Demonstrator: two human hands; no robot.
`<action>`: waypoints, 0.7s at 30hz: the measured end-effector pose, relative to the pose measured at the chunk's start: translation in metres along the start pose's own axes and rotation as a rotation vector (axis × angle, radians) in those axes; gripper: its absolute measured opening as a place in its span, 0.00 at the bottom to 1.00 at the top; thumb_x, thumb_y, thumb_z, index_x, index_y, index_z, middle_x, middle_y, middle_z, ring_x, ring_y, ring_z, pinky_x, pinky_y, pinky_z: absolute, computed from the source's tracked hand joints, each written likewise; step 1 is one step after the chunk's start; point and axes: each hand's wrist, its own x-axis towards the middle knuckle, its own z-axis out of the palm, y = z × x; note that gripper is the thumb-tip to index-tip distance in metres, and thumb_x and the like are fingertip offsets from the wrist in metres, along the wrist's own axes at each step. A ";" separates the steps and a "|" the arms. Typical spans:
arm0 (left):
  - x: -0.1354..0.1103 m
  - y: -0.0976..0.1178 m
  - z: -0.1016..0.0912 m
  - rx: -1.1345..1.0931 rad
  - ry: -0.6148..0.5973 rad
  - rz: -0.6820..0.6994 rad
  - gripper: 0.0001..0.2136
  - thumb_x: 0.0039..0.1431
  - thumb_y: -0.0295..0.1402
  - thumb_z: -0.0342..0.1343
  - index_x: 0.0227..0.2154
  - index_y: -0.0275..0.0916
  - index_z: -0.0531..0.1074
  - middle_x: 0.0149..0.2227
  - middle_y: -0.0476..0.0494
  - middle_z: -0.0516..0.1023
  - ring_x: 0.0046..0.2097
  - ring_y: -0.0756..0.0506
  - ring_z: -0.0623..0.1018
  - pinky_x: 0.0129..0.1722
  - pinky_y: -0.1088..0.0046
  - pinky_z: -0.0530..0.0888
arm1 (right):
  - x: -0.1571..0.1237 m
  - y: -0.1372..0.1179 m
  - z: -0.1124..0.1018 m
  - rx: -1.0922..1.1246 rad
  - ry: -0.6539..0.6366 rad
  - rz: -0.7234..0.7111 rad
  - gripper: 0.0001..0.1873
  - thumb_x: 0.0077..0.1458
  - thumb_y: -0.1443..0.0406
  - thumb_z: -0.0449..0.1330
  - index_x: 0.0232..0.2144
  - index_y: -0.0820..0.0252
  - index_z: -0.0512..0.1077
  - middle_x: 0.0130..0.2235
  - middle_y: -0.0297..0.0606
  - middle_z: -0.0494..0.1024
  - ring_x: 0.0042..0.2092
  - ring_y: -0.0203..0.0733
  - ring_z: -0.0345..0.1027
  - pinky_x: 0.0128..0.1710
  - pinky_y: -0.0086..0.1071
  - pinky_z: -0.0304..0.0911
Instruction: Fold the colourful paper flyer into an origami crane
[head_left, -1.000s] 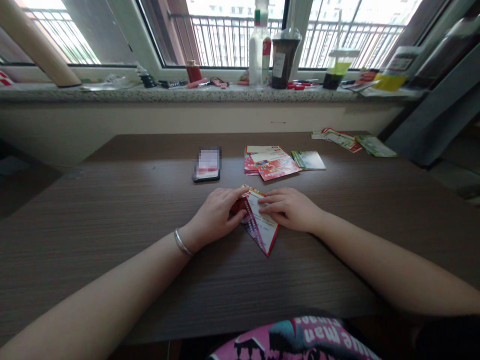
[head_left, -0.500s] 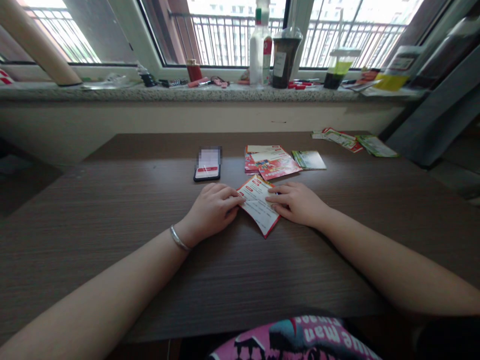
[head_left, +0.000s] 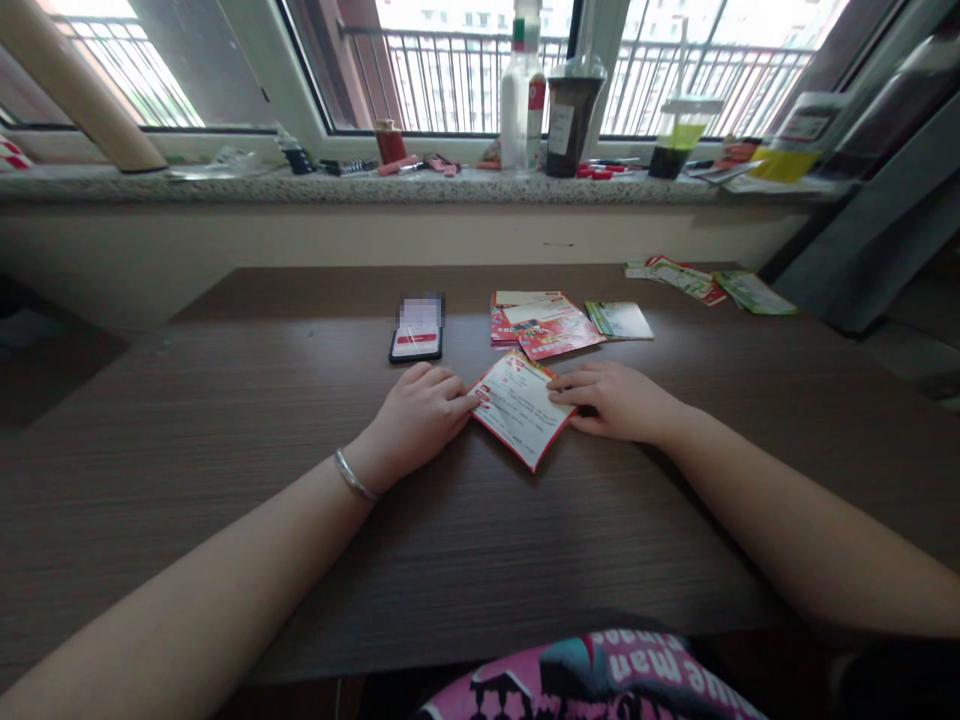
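Observation:
A white paper card with a red border and printed text [head_left: 525, 410] lies turned cornerwise on the brown table, between my two hands. My left hand [head_left: 424, 412] pinches its left corner between thumb and fingers. At the opposite corner, my right hand [head_left: 611, 400] grips the card with fingertips on top and the thumb by the edge. Just beyond the card is a pile of red and white printed cards [head_left: 559, 330]. A green and white card [head_left: 621, 320] touches that pile on the right.
A phone [head_left: 416, 345] lies beyond my left hand. More green and red cards [head_left: 682, 280] are at the table's far right. Along the windowsill [head_left: 450, 188] stand a clear bottle [head_left: 514, 115], a dark drink cup [head_left: 568, 120] and small items. The wooden table [head_left: 225, 400] spreads to both sides.
My hands have moved slightly apart, to the card's outer corners. The card, bowed before, now looks flatter and more of its printed face shows.

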 end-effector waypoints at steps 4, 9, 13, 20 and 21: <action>0.000 -0.004 -0.001 0.035 -0.014 0.024 0.07 0.64 0.32 0.54 0.38 0.44 0.77 0.35 0.46 0.77 0.40 0.43 0.73 0.42 0.63 0.64 | -0.002 0.002 0.002 -0.058 0.042 -0.025 0.12 0.59 0.64 0.57 0.42 0.55 0.77 0.48 0.38 0.79 0.47 0.46 0.71 0.45 0.41 0.64; 0.001 -0.008 -0.003 0.049 -0.016 0.076 0.06 0.63 0.32 0.55 0.38 0.44 0.77 0.34 0.48 0.77 0.41 0.43 0.73 0.43 0.63 0.64 | -0.002 0.000 -0.002 -0.126 0.034 -0.043 0.12 0.62 0.64 0.54 0.41 0.55 0.78 0.46 0.37 0.80 0.45 0.45 0.72 0.42 0.40 0.63; 0.001 -0.010 -0.006 0.053 -0.018 0.126 0.05 0.62 0.31 0.56 0.38 0.44 0.77 0.33 0.49 0.77 0.40 0.43 0.73 0.42 0.64 0.64 | -0.004 0.000 -0.004 -0.152 0.025 -0.043 0.12 0.62 0.64 0.54 0.42 0.53 0.77 0.46 0.36 0.80 0.44 0.44 0.73 0.41 0.39 0.62; -0.002 -0.017 -0.005 -0.021 -0.064 0.097 0.05 0.62 0.34 0.56 0.34 0.46 0.77 0.33 0.49 0.77 0.40 0.44 0.73 0.42 0.64 0.65 | -0.006 0.000 -0.004 -0.039 0.037 0.042 0.12 0.61 0.64 0.55 0.39 0.54 0.79 0.41 0.36 0.81 0.42 0.42 0.73 0.41 0.36 0.63; -0.003 -0.019 -0.004 -0.042 -0.072 0.081 0.06 0.62 0.35 0.55 0.34 0.46 0.77 0.33 0.49 0.77 0.40 0.44 0.73 0.41 0.65 0.65 | -0.007 0.000 -0.004 -0.015 0.038 0.065 0.12 0.61 0.63 0.55 0.38 0.55 0.79 0.41 0.37 0.81 0.42 0.42 0.73 0.40 0.36 0.64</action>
